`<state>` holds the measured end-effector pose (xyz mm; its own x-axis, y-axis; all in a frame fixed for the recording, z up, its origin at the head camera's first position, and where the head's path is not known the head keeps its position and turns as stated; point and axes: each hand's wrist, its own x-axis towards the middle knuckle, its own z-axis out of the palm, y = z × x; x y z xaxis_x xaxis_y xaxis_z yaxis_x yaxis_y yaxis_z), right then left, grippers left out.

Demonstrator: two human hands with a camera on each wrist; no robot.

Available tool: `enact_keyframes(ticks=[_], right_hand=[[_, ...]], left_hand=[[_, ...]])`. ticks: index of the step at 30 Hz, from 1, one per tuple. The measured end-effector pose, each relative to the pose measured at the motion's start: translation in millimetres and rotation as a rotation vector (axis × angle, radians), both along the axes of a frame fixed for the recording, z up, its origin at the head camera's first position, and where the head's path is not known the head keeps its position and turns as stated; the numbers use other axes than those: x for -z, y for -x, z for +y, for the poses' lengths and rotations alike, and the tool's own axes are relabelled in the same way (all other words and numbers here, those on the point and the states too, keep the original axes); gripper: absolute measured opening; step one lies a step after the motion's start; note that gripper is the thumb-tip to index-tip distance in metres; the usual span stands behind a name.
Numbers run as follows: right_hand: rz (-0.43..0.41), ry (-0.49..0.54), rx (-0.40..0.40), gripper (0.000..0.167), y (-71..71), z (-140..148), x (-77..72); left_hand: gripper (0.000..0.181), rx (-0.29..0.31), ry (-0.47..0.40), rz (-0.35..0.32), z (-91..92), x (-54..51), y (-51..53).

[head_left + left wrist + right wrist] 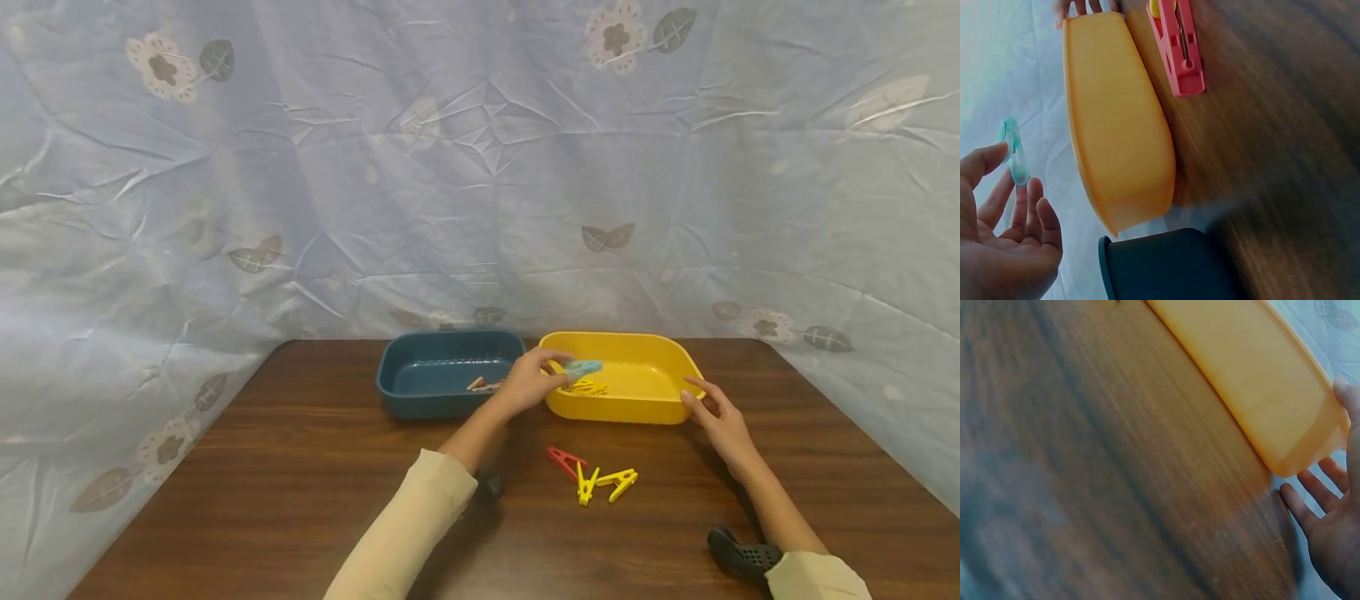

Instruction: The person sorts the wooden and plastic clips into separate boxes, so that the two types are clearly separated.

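Between thumb and fingertips my left hand (pixel 528 382) pinches a light blue clothespin (pixel 582 368), held above the left end of a yellow bin (pixel 615 409). The left wrist view shows that clothespin (pixel 1016 153) upright at the fingertips. Yellow clothespins (pixel 588 387) lie inside the bin below it. At the bin's right corner, my right hand (pixel 723 425) grips the rim with its thumb and fingers on either side. On the table in front of the bin are a red clothespin (pixel 564 461) and two yellow ones, one left (pixel 586 486) and one right (pixel 619 481).
A dark blue bin (pixel 420 407) stands left of the yellow one, with small wooden-looking pieces (pixel 478 384) in its right side. Both are near the far edge of the brown table (pixel 300 467). A floral cloth (pixel 450 208) hangs behind.
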<state>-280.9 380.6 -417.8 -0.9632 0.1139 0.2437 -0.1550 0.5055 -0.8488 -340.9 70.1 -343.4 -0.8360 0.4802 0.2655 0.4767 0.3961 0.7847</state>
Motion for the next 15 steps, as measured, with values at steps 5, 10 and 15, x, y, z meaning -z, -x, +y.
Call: enact_keyframes(ticks=[5,10,15], right_hand=[[0.013,-0.007,0.014,0.054,-1.3,-2,0.7],[0.020,-0.014,0.023,0.053,-2.7,-3,0.4],[0.016,0.006,0.011,0.054,-3.8,-4,0.9]], left_hand=[[0.032,-0.007,0.024,0.010,6.2,0.6,7.6],[0.031,0.000,0.028,0.005,13.7,3.8,15.7],[0.029,-0.017,0.025,-0.018,22.7,11.2,23.3]])
